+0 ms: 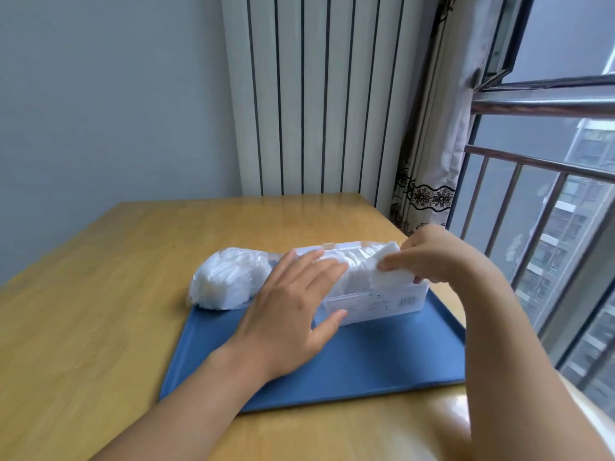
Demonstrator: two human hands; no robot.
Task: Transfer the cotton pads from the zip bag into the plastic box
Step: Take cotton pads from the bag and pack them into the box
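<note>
Cotton pads look feather-light, soft, compressible; best pinched at stack edges; right hand pinches some; left hand, fingers straight, steadies plastic box.

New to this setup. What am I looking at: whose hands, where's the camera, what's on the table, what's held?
There is no robot: a person works bare-handed, filmed by one wide-angle camera worn on the head and looking down. On the wooden table lies a blue tray. On it stands a clear plastic box with cotton pads inside. A zip bag of pads lies to its left. The left hand rests flat, fingers straight, against the box. The right hand pinches a stack of cotton pads at the box's right end.
</note>
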